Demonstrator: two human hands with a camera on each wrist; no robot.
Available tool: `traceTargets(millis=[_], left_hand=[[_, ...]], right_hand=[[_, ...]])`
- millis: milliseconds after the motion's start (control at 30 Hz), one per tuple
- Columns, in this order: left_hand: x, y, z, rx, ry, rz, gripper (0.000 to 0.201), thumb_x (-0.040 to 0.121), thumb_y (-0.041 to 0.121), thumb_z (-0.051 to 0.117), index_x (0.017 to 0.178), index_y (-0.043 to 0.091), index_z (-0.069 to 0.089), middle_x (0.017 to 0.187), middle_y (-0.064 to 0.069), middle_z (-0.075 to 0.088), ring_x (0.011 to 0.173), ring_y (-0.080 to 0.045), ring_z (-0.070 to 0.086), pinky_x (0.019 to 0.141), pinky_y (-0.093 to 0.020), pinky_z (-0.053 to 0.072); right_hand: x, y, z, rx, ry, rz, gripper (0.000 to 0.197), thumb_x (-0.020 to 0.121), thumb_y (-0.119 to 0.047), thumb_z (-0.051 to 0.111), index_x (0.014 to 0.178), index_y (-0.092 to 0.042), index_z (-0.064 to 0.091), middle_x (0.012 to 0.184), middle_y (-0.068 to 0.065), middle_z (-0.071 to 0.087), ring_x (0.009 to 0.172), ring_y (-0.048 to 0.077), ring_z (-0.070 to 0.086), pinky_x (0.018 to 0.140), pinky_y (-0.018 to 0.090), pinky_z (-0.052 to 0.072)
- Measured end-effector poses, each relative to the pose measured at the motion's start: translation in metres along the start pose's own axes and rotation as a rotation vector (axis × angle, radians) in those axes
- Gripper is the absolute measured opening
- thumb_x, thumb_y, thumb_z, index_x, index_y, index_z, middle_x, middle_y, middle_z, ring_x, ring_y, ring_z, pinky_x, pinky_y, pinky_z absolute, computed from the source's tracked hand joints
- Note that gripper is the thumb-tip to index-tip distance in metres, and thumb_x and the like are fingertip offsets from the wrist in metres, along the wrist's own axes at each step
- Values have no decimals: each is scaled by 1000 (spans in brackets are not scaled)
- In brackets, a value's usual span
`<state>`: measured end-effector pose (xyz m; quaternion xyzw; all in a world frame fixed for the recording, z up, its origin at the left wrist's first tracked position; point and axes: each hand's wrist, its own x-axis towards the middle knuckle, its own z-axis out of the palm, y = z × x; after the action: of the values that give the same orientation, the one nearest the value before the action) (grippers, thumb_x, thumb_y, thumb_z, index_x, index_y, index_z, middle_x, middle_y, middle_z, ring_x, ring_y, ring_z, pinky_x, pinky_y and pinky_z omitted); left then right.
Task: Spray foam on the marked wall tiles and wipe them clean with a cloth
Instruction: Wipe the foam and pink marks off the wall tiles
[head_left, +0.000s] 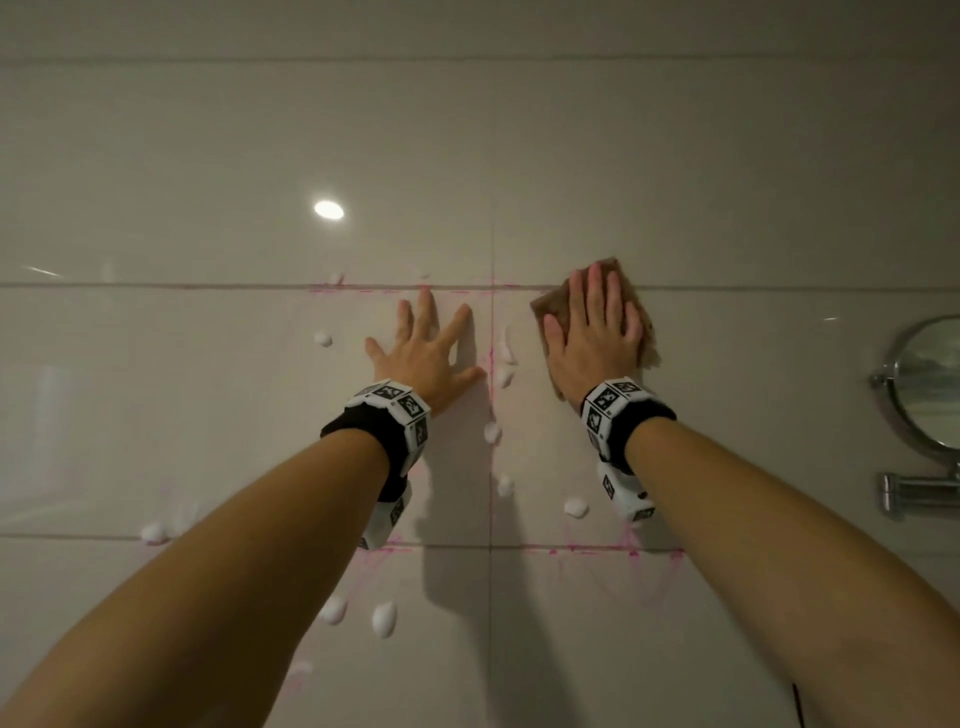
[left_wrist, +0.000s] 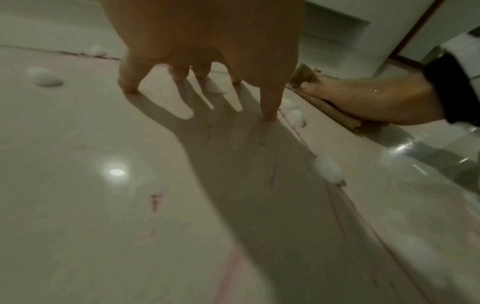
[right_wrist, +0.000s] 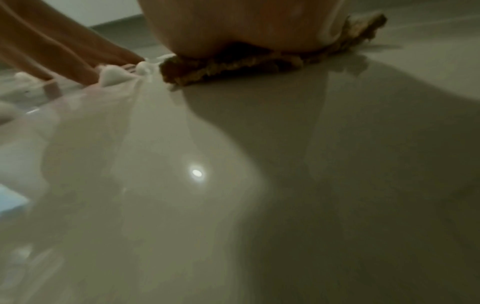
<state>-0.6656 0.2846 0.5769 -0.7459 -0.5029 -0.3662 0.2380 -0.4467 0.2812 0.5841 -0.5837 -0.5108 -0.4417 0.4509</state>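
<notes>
Glossy beige wall tiles (head_left: 260, 405) carry pink marker lines (head_left: 491, 364) along their grout joints. Several white foam blobs (head_left: 384, 618) cling to the tiles, some along the vertical pink line (left_wrist: 328, 171). My right hand (head_left: 597, 332) lies flat, fingers straight, pressing a brown cloth (head_left: 550, 306) against the tile at the upper right of the marked area. The cloth (right_wrist: 233, 65) shows under the palm in the right wrist view, with foam (right_wrist: 114, 75) just left of it. My left hand (head_left: 426, 348) rests spread on the tile left of the vertical line, fingertips (left_wrist: 127, 86) touching the wall, holding nothing.
A round chrome mirror (head_left: 924, 384) on a wall bracket (head_left: 919, 493) juts out at the far right. A ceiling light reflection (head_left: 328, 210) shines on the upper tile. A thin dark cable (head_left: 797, 706) hangs at the lower right.
</notes>
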Motion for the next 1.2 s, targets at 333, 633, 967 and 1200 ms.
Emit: traceTargets(millis=[333, 633, 967, 1200], left_hand=[[-11, -50, -5, 7, 15, 103, 87, 89, 62, 56, 156, 40, 5, 166, 0, -11, 153, -25, -4, 122, -47, 18], [-7, -66, -12, -23, -9, 87, 95, 87, 67, 55, 156, 37, -2, 165, -7, -18, 152, -32, -9, 122, -52, 15], [-4, -68, -12, -18, 9, 91, 97, 85, 70, 55, 157, 35, 0, 165, -10, -17, 152, -34, -9, 120, -56, 16], [1, -49, -16, -56, -11, 20, 102, 82, 71, 59, 156, 35, -1, 165, -10, -17, 151, -37, -11, 118, -63, 13]], right_hand=[[-86, -16, 17, -132, -104, -199, 71, 102, -53, 21, 160, -13, 18, 169, 9, 14, 155, 29, 14, 121, 48, 14], [-27, -63, 11, 1, -49, 284, 80, 97, -56, 16, 161, -8, 14, 169, 17, 5, 156, 34, 5, 122, 50, 10], [-16, -80, 10, -95, -87, -177, 70, 101, -53, 18, 162, -19, 13, 170, 6, 5, 157, 24, 4, 123, 43, 5], [-61, -9, 8, -167, -121, -175, 71, 102, -56, 19, 161, -18, 14, 169, 8, 7, 156, 27, 9, 123, 47, 9]])
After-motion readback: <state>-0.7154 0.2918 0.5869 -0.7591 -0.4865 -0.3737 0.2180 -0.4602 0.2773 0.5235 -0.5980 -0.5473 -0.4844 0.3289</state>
